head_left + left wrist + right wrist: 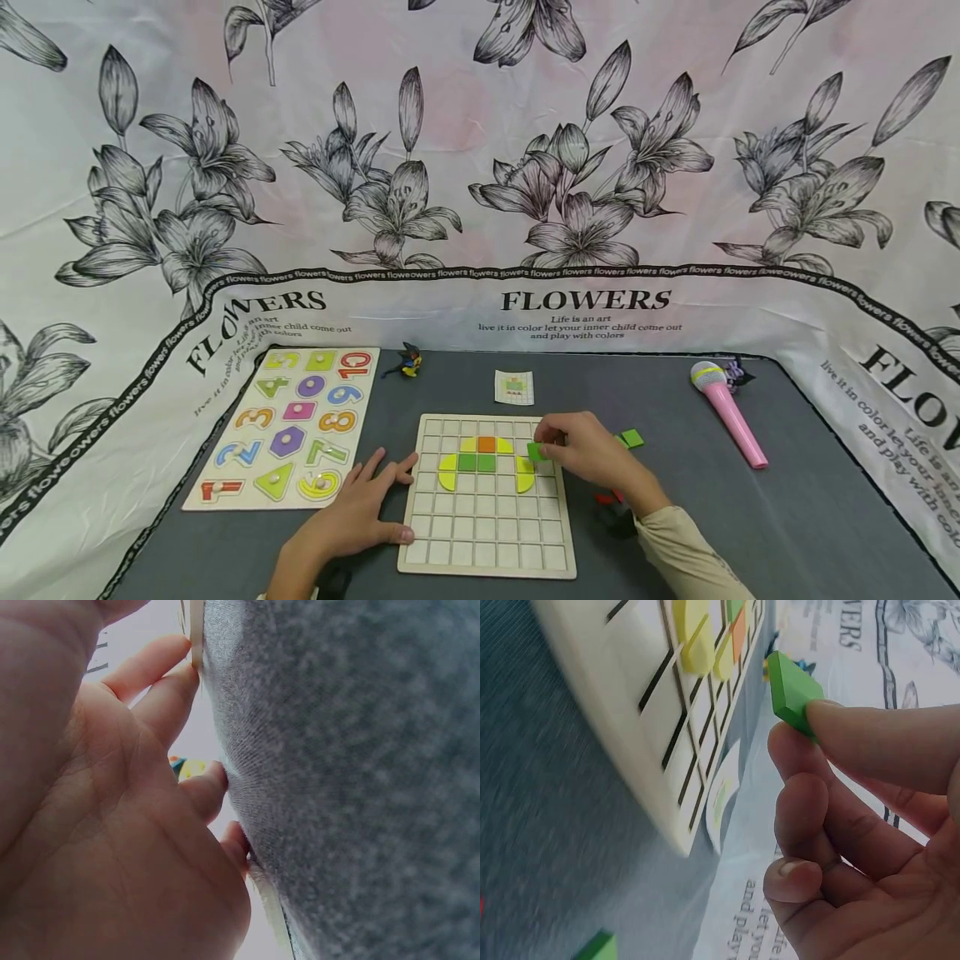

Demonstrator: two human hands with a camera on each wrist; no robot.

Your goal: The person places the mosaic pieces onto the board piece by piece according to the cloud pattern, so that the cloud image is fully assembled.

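Left hand: the left hand (pixel 352 517) lies flat on the grey tabletop (pixel 787 525), fingers spread and straight, fingertips (pixel 187 675) touching the left edge of the board.
Grid board: the pale wooden grid board with square cells (pixel 487 533) sits at the near centre of the tabletop. Its upper rows hold yellow curved tiles (pixel 447 463), two green square tiles (pixel 477 462) and one orange square tile (pixel 487 444); the lower rows show bare cells.
Right hand: the right hand (pixel 588 454) is over the board's upper right cells, thumb and forefinger pinching a green square wooden tile (pixel 793 691); the other fingers are curled under. The tile is held just above the board, not seated in a cell.
Loose tiles: green square pieces (pixel 632 438) lie on the tabletop just right of the board.
Pattern card: a small white card (pixel 513 387) lies beyond the board.
Number puzzle: a wooden number-and-shape peg puzzle (pixel 288 429) lies far left, its coloured pieces seated.
Microphone: a pink toy microphone (pixel 727 412) lies far right.
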